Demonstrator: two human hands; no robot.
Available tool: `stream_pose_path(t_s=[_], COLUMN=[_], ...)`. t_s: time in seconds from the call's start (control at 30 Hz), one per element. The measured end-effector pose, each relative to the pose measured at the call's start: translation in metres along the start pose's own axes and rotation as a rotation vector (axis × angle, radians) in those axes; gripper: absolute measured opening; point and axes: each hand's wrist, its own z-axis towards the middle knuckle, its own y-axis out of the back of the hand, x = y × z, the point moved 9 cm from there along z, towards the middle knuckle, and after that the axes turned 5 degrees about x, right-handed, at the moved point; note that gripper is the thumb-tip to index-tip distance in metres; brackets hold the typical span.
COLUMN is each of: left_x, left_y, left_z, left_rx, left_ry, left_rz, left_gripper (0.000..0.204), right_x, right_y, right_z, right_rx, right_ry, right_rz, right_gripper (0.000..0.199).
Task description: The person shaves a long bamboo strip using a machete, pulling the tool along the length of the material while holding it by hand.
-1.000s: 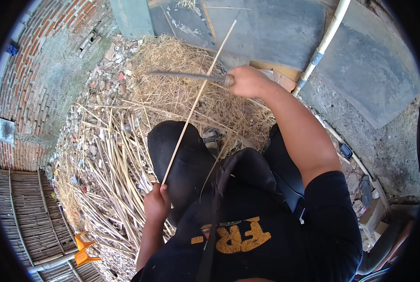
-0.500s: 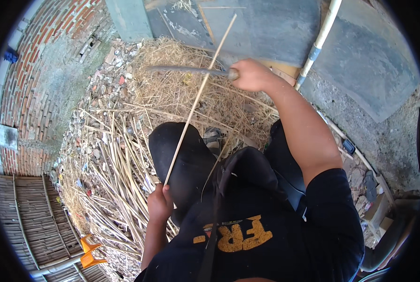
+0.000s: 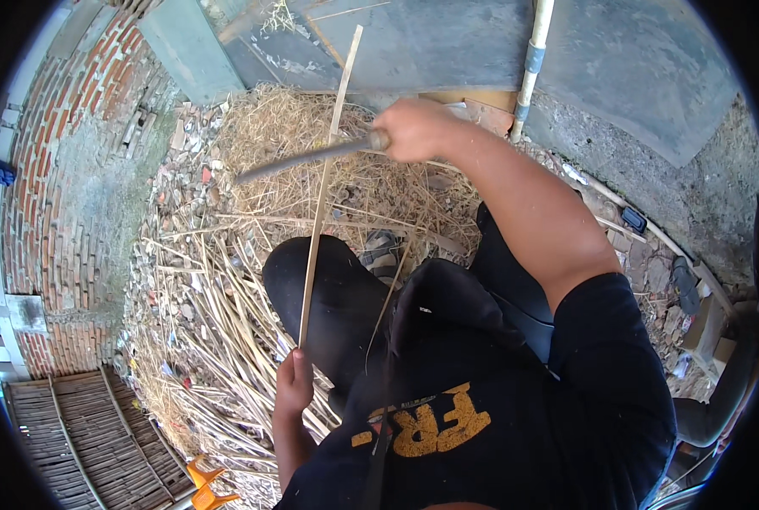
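- Leftmost, from my remote seat, I saw a loose pile of thin, straw-coloured sticks.
- Next, the bare left hand gripped the lower end of a long, flat, pale wooden strip, which slanted upward and away.
- Across its upper part lay a long, dark metal blade; I judged the step to be paring, though contact was unclear.
- Rightmost, the bare right hand clenched the blade's short, round, brownish handle; the next move, I reckoned, called for a steady left grip.
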Motion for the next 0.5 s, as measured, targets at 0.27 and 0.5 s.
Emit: stream_pose_path(t_s=[0.27,0.5], left_x=[0.029,-0.061], left_y=[-0.002,0.015], left_z=[-0.006,0.005], left_rx=[0.036,-0.190], left_ry=[0.122,0.039], left_rz=[-0.038,0.492], left_gripper=[0.045,0.044], right_x=[0.041,-0.009], right_y=[-0.023,0.029], right_z=[-0.003,-0.002], right_rx=[0.041,-0.194], right_ry=[0.222,0.012], right_rz=[-0.110,-0.125], right_gripper=[0.018,0.024])
